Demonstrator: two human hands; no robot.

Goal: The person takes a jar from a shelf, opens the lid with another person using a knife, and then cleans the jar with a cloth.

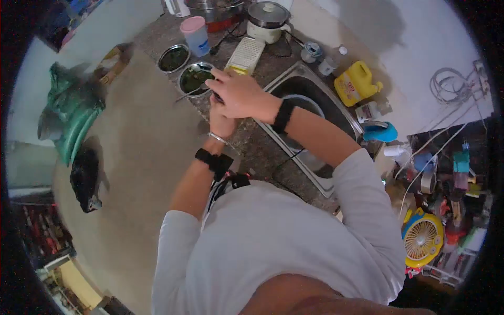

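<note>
"Where to look first?"

"Right of centre, at the steel sink (323, 185). Then upper centre: right hand (241, 94) over left hand (222, 122), fingers curled, grip hidden, impossible to tell around what."

"And beside them?"

"Bowl of greens (180, 83), thin utensil (185, 96) at its rim. Best keep wrists steady."

Right hand (239, 94) over left hand (222, 122), both by a bowl (180, 83) of dark greens (contents blurry). Grater (247, 54) near; sink (324, 185) to the right, yellow jug (353, 86) beyond.
</note>
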